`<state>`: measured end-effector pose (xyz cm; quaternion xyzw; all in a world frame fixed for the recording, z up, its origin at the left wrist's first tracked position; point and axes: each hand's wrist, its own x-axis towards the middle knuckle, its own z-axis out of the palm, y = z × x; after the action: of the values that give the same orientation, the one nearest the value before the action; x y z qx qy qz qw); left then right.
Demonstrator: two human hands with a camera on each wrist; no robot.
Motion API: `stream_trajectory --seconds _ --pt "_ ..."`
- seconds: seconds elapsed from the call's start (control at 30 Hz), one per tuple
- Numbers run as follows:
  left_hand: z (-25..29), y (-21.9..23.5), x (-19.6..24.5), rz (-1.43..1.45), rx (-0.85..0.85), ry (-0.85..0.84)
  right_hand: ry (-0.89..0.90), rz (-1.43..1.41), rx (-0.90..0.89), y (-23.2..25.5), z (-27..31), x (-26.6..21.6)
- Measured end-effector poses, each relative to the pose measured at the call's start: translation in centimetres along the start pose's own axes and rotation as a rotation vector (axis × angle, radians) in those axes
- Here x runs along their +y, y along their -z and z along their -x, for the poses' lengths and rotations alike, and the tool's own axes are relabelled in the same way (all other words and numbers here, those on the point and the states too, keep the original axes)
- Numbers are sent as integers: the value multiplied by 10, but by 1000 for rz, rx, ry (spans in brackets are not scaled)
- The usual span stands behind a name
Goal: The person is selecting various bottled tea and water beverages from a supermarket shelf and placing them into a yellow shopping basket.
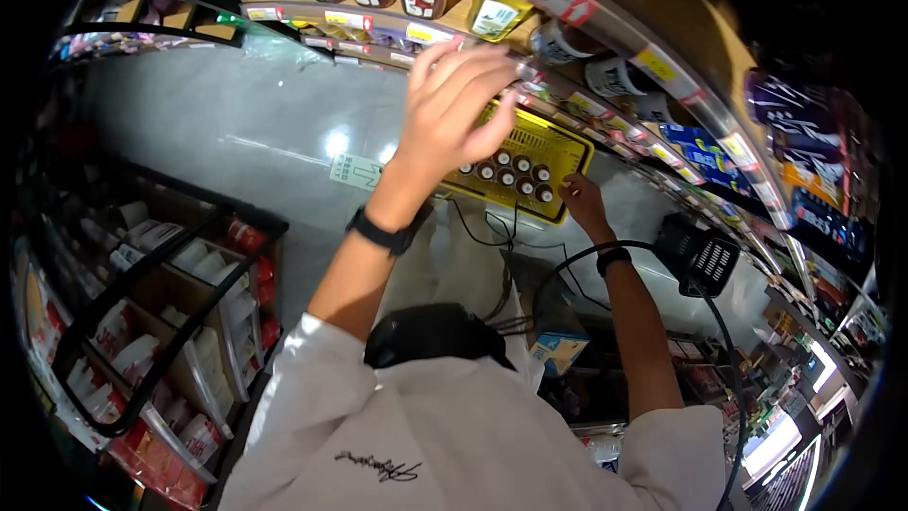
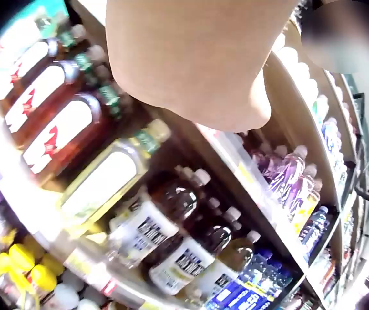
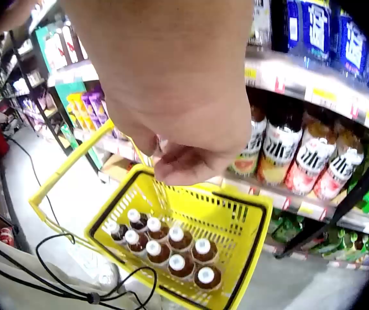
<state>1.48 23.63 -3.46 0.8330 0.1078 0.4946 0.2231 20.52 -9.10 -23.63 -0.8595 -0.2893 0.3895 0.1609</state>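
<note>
My left hand [image 1: 459,109] is raised beside the shelf front, its fingers extended and nothing held; only its wrist and palm side show in the left wrist view. Nearest to it on the shelf are a yellow bottle [image 1: 497,17] and dark bottles with white labels [image 2: 142,229]. A yellow shopping basket [image 3: 249,239] below carries several brown bottles with white caps [image 3: 179,263], upright in rows. My right hand [image 1: 586,203] hovers by the basket's rim, fingers loosely bent with no object seen in them. The basket's handle [image 3: 68,171] is tipped to one side, apart from that hand.
Curved shelves with price tags [image 1: 653,63] run along the front and right. A black shelf unit with red and white packs [image 1: 170,454] stands at the left. Black cables [image 3: 100,298] hang beside the basket. A green floor sign [image 1: 356,171] lies on the grey floor.
</note>
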Motion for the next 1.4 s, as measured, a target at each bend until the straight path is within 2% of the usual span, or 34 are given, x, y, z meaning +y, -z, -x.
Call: stream_trajectory --seconds 0.03,0.1,0.17,0.23,0.27,0.3,0.33,0.37,0.43,0.47,0.57,0.6,0.63,0.7,0.8,0.83,0.87,0.9,0.97,1.03,1.07,1.13,1.17,1.23,1.27,1.33,1.37,1.4 --pt "31 11 -3 -33 -32 97 3 -1 -10 -18 -9 8" --pt "93 36 -11 -69 -106 252 -184 41 -83 -57 -26 30" --pt "147 66 -15 -72 -222 401 -206 78 -162 -75 -43 32" --pt "194 94 -16 -93 -314 546 -347 91 -119 -88 -59 22" --pt "214 107 -12 -114 -357 626 -360 103 -32 -93 -64 18" --pt "228 118 -5 -117 -366 729 -280 128 65 -108 -78 50" --pt "240 125 -2 -119 -373 827 -271 204 76 -118 -94 71" --pt "252 131 0 -130 -381 824 -269 279 78 -128 -102 86" --pt "273 135 3 -103 -344 995 -306 275 18 -133 -109 88" --pt "281 135 4 -93 -353 1025 -300 295 59 -138 -112 87" --pt "293 127 11 -59 -398 1078 -269 435 44 -141 -116 79" --pt "295 126 12 -39 -431 1010 -257 406 60 -139 -110 78" --pt "290 129 15 -25 -441 1012 -255 379 82 -133 -99 68" --pt "270 122 20 53 -583 908 -271 375 128 -109 -76 44" --pt "258 109 27 137 -580 916 -228 341 191 -59 -28 19" --pt "250 102 30 146 -580 897 -111 277 239 -37 -6 8" --pt "240 87 34 247 -545 999 6 215 291 -14 16 -4" --pt "223 71 36 347 -508 1091 6 209 322 14 37 -26" --pt "169 38 46 394 -664 931 10 -16 264 73 83 -73" --pt "111 8 67 370 -724 651 294 -202 273 123 112 -92" --pt "90 -6 75 380 -741 546 119 -456 191 144 128 -116" --pt "60 -31 86 464 -764 354 139 -559 254 182 155 -160" --pt "40 -35 99 559 -710 327 154 -613 293 194 164 -171" --pt "22 -39 115 573 -724 444 203 -732 447 208 180 -210" --pt "15 -38 124 570 -723 423 266 -710 402 219 184 -210" --pt "-2 -33 141 552 -682 531 338 -760 414 226 186 -208" --pt "-10 -31 149 540 -679 506 396 -804 408 229 184 -207" --pt "-17 -30 158 450 -603 481 367 -755 291 238 187 -196"
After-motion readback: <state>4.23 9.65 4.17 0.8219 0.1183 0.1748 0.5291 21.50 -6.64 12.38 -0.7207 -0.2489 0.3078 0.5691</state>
